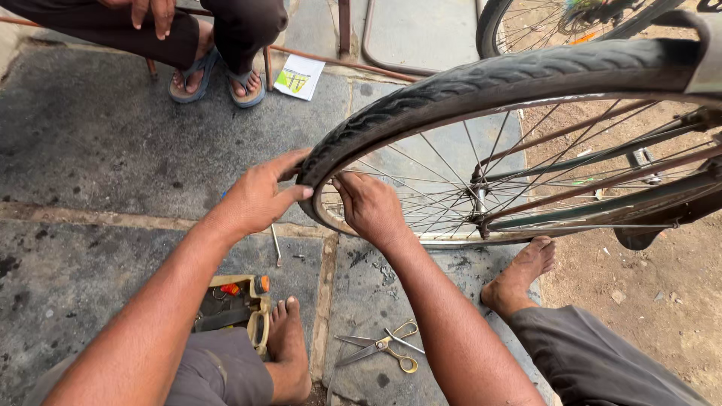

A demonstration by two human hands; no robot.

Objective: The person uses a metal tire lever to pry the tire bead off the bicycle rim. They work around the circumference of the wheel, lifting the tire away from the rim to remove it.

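Nearest the camera, a pair of scissors (pixel 383 347) with yellow handles lies on the stone floor (pixel 90 150) between the person's bare feet. A small open toolbox (pixel 235 304) sits by the left foot.

Further out, both hands work the bicycle wheel (pixel 481 150), which stands upright just ahead. The left hand (pixel 256 199) wraps the outside of the black tyre (pixel 421 98), thumb under the edge, fingers over the tread. The right hand (pixel 370 207) reaches inside the wheel, fingers curled against the rim (pixel 325 214) where the tyre meets it. Both are grasping, neither is released.

Judged by look: the tyre rubber is stiff but bendable, ribbed, likely grippy and dirty. The metal rim is rigid; the thin spokes (pixel 436 173) would bend if leaned on. Best hold seems the tyre edge and rim, not the spokes.

Beyond, a seated person's sandalled feet (pixel 218 75) and a folded paper (pixel 298 77) rest on the floor. A second wheel (pixel 541 22) shows at top.
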